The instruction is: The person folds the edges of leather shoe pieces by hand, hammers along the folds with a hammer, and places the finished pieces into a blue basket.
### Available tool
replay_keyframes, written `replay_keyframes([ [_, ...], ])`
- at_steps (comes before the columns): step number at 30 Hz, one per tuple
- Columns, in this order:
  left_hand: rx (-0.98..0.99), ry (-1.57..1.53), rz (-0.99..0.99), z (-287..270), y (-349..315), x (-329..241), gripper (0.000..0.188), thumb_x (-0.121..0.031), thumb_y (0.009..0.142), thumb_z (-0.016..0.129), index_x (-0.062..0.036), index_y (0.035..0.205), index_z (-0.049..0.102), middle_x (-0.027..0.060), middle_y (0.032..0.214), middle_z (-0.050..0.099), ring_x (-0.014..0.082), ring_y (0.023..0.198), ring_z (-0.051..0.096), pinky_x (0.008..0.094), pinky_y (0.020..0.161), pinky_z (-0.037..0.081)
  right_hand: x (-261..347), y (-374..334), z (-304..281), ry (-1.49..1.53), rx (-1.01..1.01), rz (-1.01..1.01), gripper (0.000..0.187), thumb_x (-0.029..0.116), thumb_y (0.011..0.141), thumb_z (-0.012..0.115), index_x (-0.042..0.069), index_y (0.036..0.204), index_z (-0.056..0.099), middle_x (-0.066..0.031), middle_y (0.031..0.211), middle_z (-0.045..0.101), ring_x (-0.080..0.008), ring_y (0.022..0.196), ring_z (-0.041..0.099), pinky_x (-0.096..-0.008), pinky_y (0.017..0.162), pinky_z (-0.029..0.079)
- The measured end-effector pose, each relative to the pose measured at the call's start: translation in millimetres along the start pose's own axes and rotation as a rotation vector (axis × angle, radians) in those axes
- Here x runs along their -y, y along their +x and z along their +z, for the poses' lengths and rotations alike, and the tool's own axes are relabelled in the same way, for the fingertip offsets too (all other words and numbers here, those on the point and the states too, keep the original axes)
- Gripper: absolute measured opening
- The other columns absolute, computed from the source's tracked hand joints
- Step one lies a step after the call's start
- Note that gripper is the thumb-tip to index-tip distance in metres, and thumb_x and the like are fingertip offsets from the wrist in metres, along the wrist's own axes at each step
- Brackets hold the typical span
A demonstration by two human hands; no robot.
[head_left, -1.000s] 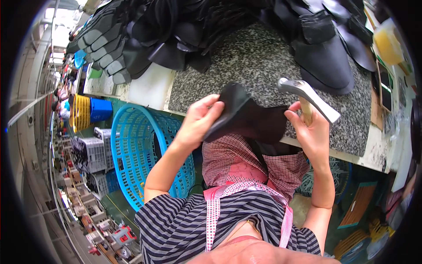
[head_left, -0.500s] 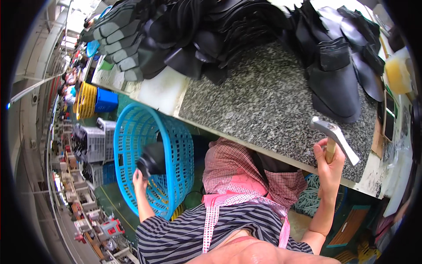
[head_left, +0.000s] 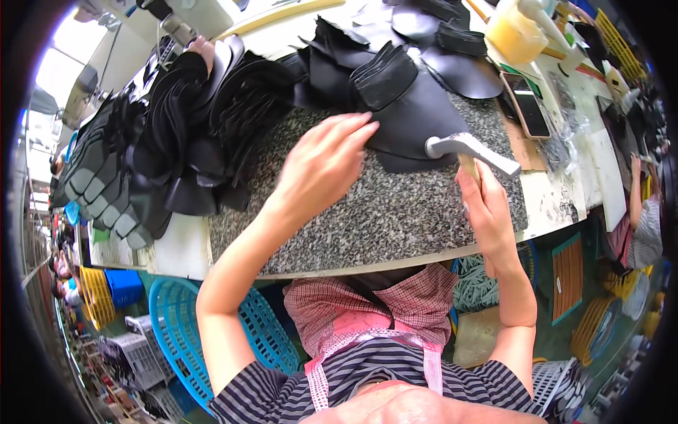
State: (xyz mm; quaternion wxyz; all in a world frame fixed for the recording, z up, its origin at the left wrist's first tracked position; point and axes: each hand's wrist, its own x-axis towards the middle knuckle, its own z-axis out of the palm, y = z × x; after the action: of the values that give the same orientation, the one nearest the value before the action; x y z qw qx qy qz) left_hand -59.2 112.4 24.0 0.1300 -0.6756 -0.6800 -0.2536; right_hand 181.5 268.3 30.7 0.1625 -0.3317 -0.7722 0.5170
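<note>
Head view: left hand (head_left: 323, 161) has moved from the blue basket (head_left: 169, 318); it is open, apparently free to handle black pieces (head_left: 417, 120) toward the far-right corner of the granite slab (head_left: 374, 226); contact cannot be determined. Right hand (head_left: 486, 208) remains closed around the hammer (head_left: 474, 145).

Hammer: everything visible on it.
The hammer has a silvery, metal-looking head, round-faced at the picture's left end, flattened at the right, on a pale, wood-looking handle. The right hand's grip wraps the handle; the head sits clear beyond the fingers, crosswise, overlapping the black sheet's edge in view. Whether they touch is unclear.
</note>
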Motion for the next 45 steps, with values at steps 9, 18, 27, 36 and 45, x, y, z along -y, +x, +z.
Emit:
replay_keyframes([
  [9, -0.065, 0.775, 0.063, 80, 83, 44, 0.043, -0.012, 0.088, 0.061, -0.002, 0.129, 0.064, 0.01, 0.124, 0.069, 0.022, 0.116, 0.062, 0.0335, 0.096, 0.047, 0, 104, -24, 0.088, -0.08, -0.153, 0.027, 0.035, 0.103, 0.06, 0.009, 0.102, 0.065, 0.0101, 0.058, 0.039, -0.0006, 0.043, 0.034, -0.0218, 0.039, 0.026],
  [18, -0.269, 0.169, 0.184, 52, 65, 58, 0.031, -0.001, 0.069, 0.064, -0.0041, 0.1, 0.069, 0.0051, 0.105, 0.073, 0.0261, 0.101, 0.067, 0.0397, 0.084, 0.056, 16, 240, 5, -0.018, 0.125, -0.205, 0.044, 0.037, 0.085, 0.08, 0.007, 0.116, 0.072, 0.0012, 0.07, 0.06, -0.0066, 0.055, 0.05, -0.0253, 0.051, 0.04],
  [27, -0.433, 0.162, 0.279, 22, 52, 49, 0.004, -0.019, 0.078, 0.073, -0.0165, 0.078, 0.07, -0.0083, 0.099, 0.076, 0.0146, 0.098, 0.065, 0.0298, 0.084, 0.043, 19, 261, 37, -0.081, 0.251, -0.211, 0.044, 0.038, 0.072, 0.093, 0.006, 0.092, 0.07, 0.0036, 0.066, 0.058, -0.0063, 0.054, 0.051, -0.025, 0.05, 0.04],
  [36, -0.291, -0.357, 0.145, -62, -34, -57, 0.031, -0.01, 0.069, 0.074, -0.0061, 0.1, 0.073, 0.0087, 0.102, 0.078, 0.0195, 0.085, 0.069, 0.0309, 0.074, 0.055, 12, 266, 15, -0.717, -0.373, -0.529, 0.048, 0.046, 0.077, 0.081, 0.009, 0.106, 0.074, -0.0166, 0.09, 0.073, -0.0349, 0.089, 0.072, -0.0448, 0.078, 0.055],
  [45, 0.113, -0.152, -0.43, -32, -97, -56, 0.052, -0.004, 0.076, 0.074, -0.0104, 0.126, 0.062, 0.0037, 0.093, 0.072, 0.0212, 0.073, 0.067, 0.0317, 0.066, 0.054, 45, 77, 3, 0.009, 0.095, -0.201, 0.039, 0.044, 0.1, 0.057, 0.008, 0.088, 0.061, 0.009, 0.062, 0.036, -0.002, 0.056, 0.033, -0.0242, 0.05, 0.023],
])
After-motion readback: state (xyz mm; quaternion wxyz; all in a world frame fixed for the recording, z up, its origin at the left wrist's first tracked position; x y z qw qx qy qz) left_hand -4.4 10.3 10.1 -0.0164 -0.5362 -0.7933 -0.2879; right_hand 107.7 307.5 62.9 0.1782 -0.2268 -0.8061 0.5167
